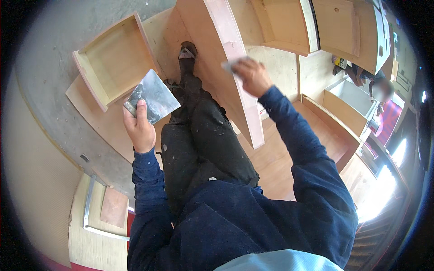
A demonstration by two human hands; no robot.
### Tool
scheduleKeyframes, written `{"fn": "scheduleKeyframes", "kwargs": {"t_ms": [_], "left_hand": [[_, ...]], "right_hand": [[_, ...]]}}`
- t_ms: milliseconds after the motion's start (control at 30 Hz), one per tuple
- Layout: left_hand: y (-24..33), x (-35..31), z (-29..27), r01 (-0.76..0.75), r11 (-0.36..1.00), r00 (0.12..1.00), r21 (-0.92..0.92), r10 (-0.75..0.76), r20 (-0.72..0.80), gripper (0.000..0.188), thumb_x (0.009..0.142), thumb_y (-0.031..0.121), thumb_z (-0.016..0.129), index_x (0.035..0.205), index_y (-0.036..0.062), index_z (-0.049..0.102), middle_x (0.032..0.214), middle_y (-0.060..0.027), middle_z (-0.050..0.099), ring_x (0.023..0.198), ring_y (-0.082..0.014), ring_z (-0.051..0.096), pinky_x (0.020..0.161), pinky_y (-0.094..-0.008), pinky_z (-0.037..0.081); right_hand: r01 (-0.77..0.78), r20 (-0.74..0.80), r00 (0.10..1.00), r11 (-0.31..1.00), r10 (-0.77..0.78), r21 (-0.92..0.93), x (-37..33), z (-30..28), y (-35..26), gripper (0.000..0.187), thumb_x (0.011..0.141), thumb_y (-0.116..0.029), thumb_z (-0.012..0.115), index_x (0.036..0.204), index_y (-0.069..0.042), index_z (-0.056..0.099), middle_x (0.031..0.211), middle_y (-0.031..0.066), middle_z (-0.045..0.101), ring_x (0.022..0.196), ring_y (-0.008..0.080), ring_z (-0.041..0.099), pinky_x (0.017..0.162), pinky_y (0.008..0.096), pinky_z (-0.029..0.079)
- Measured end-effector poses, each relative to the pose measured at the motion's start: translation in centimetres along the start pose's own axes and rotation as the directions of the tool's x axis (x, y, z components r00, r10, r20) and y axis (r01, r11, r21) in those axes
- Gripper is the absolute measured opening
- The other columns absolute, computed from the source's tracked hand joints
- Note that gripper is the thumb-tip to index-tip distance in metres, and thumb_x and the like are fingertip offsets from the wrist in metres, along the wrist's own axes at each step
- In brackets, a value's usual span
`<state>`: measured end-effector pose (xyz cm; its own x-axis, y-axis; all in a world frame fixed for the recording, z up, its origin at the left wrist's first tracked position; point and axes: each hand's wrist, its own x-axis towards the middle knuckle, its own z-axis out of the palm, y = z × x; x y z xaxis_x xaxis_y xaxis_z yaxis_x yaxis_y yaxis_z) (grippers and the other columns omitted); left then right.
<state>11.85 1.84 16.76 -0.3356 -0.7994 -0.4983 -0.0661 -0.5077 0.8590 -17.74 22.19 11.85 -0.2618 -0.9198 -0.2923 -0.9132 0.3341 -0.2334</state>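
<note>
In my left hand is a square, shiny grey putty board with dark smears, my thumb lying over its near corner. My right hand is closed on a small grey scraper, blurred by motion. The scraper is at the long upright edge of a wooden panel, whose face is coated with pale pinkish filler; whether it touches is hard to tell. A shallow wooden drawer lies left of my legs, beyond the board.
Wooden drawers stand at the upper right. A large open wooden cabinet frame lies right of me. Another person crouches at the far right. Behind my left elbow are wooden boards and a metal strip.
</note>
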Motion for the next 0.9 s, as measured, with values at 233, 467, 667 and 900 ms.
{"fn": "scheduleKeyframes", "kwargs": {"t_ms": [233,467,667,900], "left_hand": [[-0.6,-0.1,-0.4,0.013,0.998,1.0,0.064,-0.012,-0.01,0.022,0.102,0.016,0.051,0.116,-0.0011,0.055,0.108,-0.0065,0.062,0.098,-0.0136,0.057,0.089,-0.029,0.046],[-0.9,-0.5,-1.1,0.028,0.998,0.999,0.058,-0.026,-0.028,0.023,0.102,0.018,0.052,0.116,0.0001,0.055,0.106,-0.0053,0.061,0.097,-0.0129,0.056,0.088,-0.029,0.046],[-1.3,-1.2,-0.9,0.038,0.999,0.999,-0.013,-0.038,-0.015,0.022,0.101,0.02,0.054,0.113,0.0007,0.055,0.104,-0.0048,0.061,0.095,-0.0125,0.056,0.087,-0.0286,0.046],[-1.8,-2.1,0.3,0.041,0.998,0.999,-0.053,-0.042,-0.019,0.02,0.101,0.017,0.054,0.112,0.0003,0.055,0.103,-0.0047,0.06,0.094,-0.012,0.055,0.086,-0.0277,0.046]], "right_hand": [[0.054,-0.161,0.986,0.999,-0.053,-0.001,19.0,-7.7,4.0,0.039,0.078,0.0,0.054,0.109,-0.013,0.073,0.108,0.0152,0.069,0.099,0.0359,0.065,0.086,0.0471,0.053],[0.038,-0.025,0.999,0.995,-0.041,-0.096,22.4,-8.3,3.6,0.041,0.079,-0.001,0.052,0.113,-0.015,0.072,0.11,0.0146,0.068,0.102,0.0372,0.065,0.087,0.0477,0.053],[0.042,0.183,0.983,0.98,-0.005,-0.197,11.4,-4.2,3.9,0.044,0.08,-0.003,0.052,0.118,-0.02,0.068,0.112,0.0105,0.066,0.101,0.0364,0.064,0.083,0.0461,0.054],[-0.06,0.419,0.902,0.991,0.105,-0.118,0.3,-3.5,0.0,0.045,0.082,-0.005,0.056,0.123,-0.021,0.066,0.126,0.0057,0.061,0.118,0.0334,0.055,0.096,0.0512,0.046]]}}
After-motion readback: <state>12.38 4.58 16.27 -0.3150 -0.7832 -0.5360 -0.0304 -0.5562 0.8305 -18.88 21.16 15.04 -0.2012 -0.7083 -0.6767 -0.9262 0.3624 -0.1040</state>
